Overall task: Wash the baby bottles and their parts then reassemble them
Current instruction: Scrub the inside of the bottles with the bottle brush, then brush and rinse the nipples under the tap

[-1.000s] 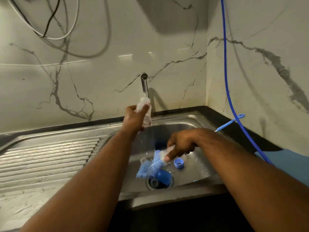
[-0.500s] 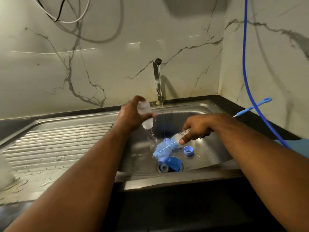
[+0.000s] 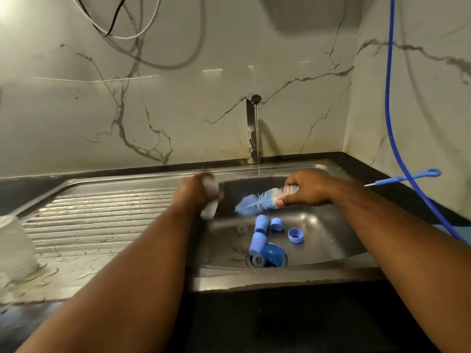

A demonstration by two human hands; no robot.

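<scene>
My left hand point(image 3: 193, 194) grips a clear baby bottle point(image 3: 211, 200), blurred by motion, over the left edge of the sink basin point(image 3: 318, 225). My right hand point(image 3: 305, 191) holds a blue and white bottle brush point(image 3: 257, 201), bristles pointing left toward the bottle but apart from it. On the basin floor lie blue parts: a long blue piece point(image 3: 258, 236), a small cap point(image 3: 277, 223), a ring cap point(image 3: 295, 235) and a dark blue cap point(image 3: 274, 254) over the drain. A thin stream of water falls from the tap point(image 3: 251, 128).
A ribbed steel drainboard point(image 3: 102, 215) lies to the left, with a clear upturned container point(image 3: 12, 245) at its far left. A thin blue brush with a loop end point(image 3: 407, 177) rests on the dark counter at right. A blue hose point(image 3: 390, 98) hangs down the right wall.
My left hand has dropped with the bottle from under the tap to the basin's left edge. My right hand has lifted the brush clear of the parts at the drain.
</scene>
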